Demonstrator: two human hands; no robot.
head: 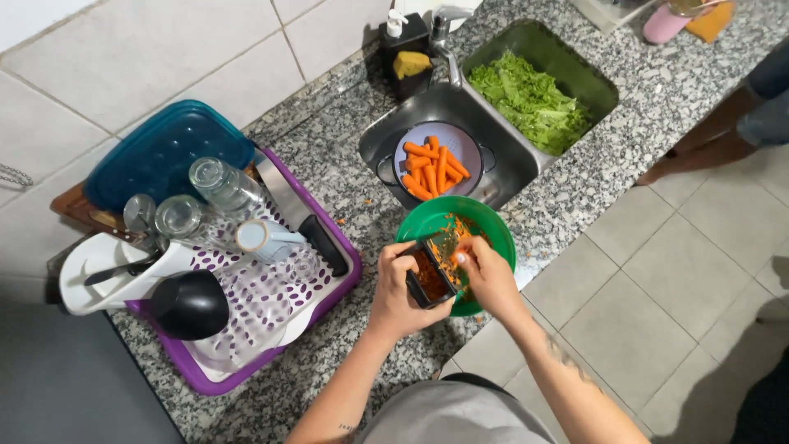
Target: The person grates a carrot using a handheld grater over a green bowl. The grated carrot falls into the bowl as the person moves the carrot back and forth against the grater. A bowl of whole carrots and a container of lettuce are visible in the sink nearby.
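Note:
My left hand [399, 289] grips a box grater [433, 270] held tilted over a green bowl [485, 224] on the granite counter. Grated carrot fills the grater and lies in the bowl. My right hand [487, 275] presses a piece of carrot against the grater's face; the piece is mostly hidden by my fingers. Behind the bowl, a grey colander [470, 145] with several peeled carrots [431, 168] sits in the steel sink.
A green tub of lettuce [531, 97] fills the sink's right half. A purple dish rack [271, 296] with glasses, a black bowl and a blue lid stands to the left. Another person's legs [723, 131] are at the counter's right end.

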